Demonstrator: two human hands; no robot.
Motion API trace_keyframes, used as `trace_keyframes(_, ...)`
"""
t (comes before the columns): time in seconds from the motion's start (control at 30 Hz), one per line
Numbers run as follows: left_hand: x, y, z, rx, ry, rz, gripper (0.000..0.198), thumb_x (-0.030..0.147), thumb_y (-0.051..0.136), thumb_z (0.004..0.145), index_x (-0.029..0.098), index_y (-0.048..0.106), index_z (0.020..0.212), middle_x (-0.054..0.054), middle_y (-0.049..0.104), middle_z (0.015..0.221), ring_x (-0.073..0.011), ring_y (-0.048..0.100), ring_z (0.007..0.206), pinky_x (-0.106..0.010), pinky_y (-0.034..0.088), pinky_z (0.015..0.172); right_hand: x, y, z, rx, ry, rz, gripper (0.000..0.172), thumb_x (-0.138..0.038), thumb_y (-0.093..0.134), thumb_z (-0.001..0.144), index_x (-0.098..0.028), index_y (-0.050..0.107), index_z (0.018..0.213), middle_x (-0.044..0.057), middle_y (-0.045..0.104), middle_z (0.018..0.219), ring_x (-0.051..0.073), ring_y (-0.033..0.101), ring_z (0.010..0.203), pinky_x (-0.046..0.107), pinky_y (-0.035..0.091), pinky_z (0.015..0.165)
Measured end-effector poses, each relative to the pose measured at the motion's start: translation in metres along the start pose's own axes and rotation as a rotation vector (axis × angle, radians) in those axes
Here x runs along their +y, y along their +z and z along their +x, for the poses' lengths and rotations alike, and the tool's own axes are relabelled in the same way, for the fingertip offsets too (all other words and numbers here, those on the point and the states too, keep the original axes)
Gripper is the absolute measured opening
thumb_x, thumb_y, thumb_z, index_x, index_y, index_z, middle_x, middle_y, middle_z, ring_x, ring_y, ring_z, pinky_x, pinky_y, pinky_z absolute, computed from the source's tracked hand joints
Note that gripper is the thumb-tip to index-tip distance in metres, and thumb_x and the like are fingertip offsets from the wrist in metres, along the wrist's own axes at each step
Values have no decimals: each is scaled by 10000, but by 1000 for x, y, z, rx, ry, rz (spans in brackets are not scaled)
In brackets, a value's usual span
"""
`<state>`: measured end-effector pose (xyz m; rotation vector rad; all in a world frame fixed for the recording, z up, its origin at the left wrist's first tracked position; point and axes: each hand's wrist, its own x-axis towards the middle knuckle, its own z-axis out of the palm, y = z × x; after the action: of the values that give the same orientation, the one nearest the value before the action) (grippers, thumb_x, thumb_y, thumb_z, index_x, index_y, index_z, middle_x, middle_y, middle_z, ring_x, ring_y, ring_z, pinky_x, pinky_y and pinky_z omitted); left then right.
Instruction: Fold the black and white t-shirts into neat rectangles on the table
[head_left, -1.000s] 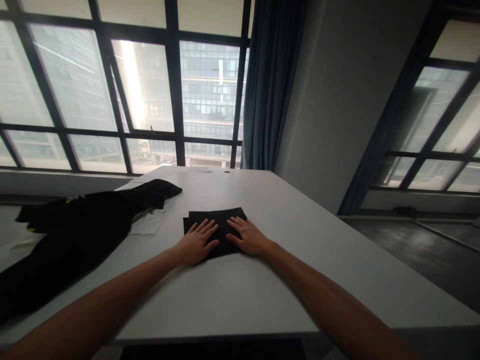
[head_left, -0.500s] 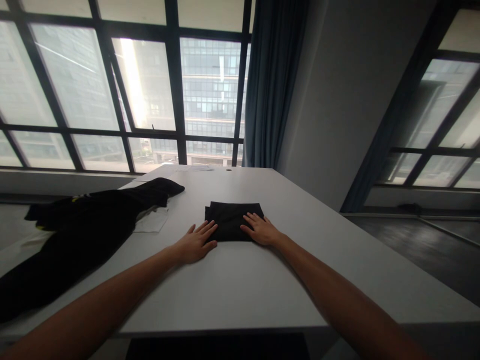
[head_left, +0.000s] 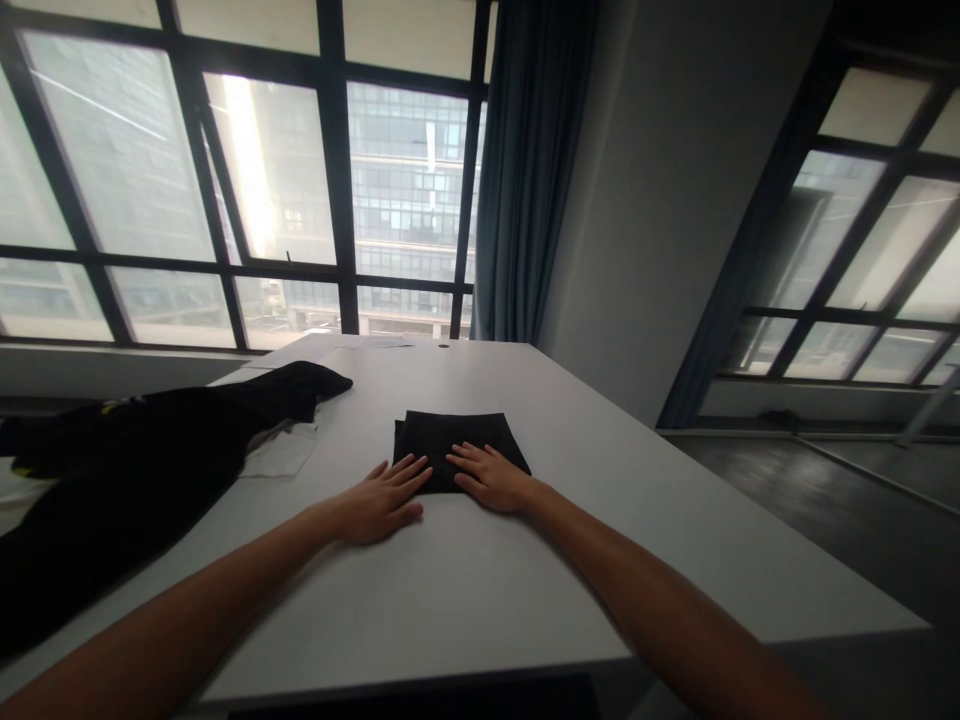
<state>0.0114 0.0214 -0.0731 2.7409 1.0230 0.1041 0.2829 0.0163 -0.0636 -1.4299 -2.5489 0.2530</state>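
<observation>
A black cloth (head_left: 450, 430), folded into a flat rectangle, lies on the white table (head_left: 480, 580). Its exact kind of garment cannot be made out. My left hand (head_left: 382, 500) rests at its near left corner, fingers spread over the edge and thumb on the tabletop. My right hand (head_left: 491, 478) lies flat on the near right part of the cloth, fingers stretched out towards the left. Neither hand grips anything.
Unfolded black clothing (head_left: 165, 450) is heaped along the table's left side, partly over a white sheet (head_left: 281, 450). More papers (head_left: 367, 341) lie at the far end. Windows, a blue curtain (head_left: 517, 180) and a grey wall (head_left: 607, 230) stand beyond the table.
My right hand has slid left across the folded cloth, nearer my left hand, leaving the right corner uncovered. My left hand stays at the left corner. The view has turned slightly right.
</observation>
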Motion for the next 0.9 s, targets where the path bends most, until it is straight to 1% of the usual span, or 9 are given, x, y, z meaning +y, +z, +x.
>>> trace_keyframes(0.07,-1,0,0,-16,2,-12,640,600,232,1009,324,161,1582,-34,83,1650,-269,55,1523,-543,70,1209,-1,1,1,-51,-3,12,550,-511,319,1013,-302,385,1517,45,268,1619,225,172,1510,510,99,1219)
trace_keyframes(0.13,-4,0,0,10,0,-10,623,590,227,1013,333,177,1578,-30,80,1651,-272,63,1522,-548,74,1207,2,2,2,-63,6,20,558,-542,316,1007,-316,392,1512,40,273,1618,222,179,1509,503,105,1219)
trace_keyframes(0.23,-11,0,-1,44,-43,1,631,587,230,1013,305,206,1577,-50,94,1647,-289,84,1519,-553,103,1204,20,-1,6,-55,102,19,598,-580,319,996,-290,392,1514,57,269,1619,229,177,1509,505,106,1217)
trace_keyframes(0.33,-14,-1,-2,16,-99,0,648,591,219,1009,268,258,1569,-68,146,1639,-296,111,1515,-558,119,1201,60,-11,1,-48,372,-7,611,-566,313,999,-264,365,1528,72,245,1628,254,147,1514,543,107,1203)
trace_keyframes(0.43,-12,-2,-2,-26,-139,6,678,601,205,1002,233,264,1569,-77,141,1640,-287,90,1518,-551,93,1206,115,-26,-22,-28,716,-50,624,-556,256,1005,-248,327,1544,93,202,1640,301,133,1512,604,120,1176)
trace_keyframes(0.53,-9,-3,-1,-52,-148,19,711,618,178,996,211,238,1576,-84,110,1643,-282,65,1522,-551,79,1207,167,-39,-59,70,1033,-76,633,-514,212,1012,-201,303,1555,112,177,1645,320,126,1510,606,138,1172)
trace_keyframes(0.63,-9,-4,-1,-48,-146,18,720,633,174,989,223,240,1577,-79,109,1643,-284,68,1521,-547,81,1207,204,-45,-92,209,1222,-100,640,-499,185,1004,-183,352,1535,140,242,1623,348,174,1490,626,179,1150)
trace_keyframes(0.77,-10,-3,-2,-37,-142,11,723,644,192,984,232,254,1574,-78,124,1642,-287,75,1520,-539,84,1209,226,-47,-112,273,1284,-106,637,-482,196,996,-167,397,1511,166,287,1599,367,208,1472,634,192,1138)
trace_keyframes(0.9,-8,-1,-2,-31,-143,17,711,626,215,987,223,263,1572,-91,146,1640,-288,92,1520,-548,91,1206,228,-46,-113,327,1269,-143,625,-461,210,988,-143,468,1460,198,376,1540,387,264,1441,652,218,1112)
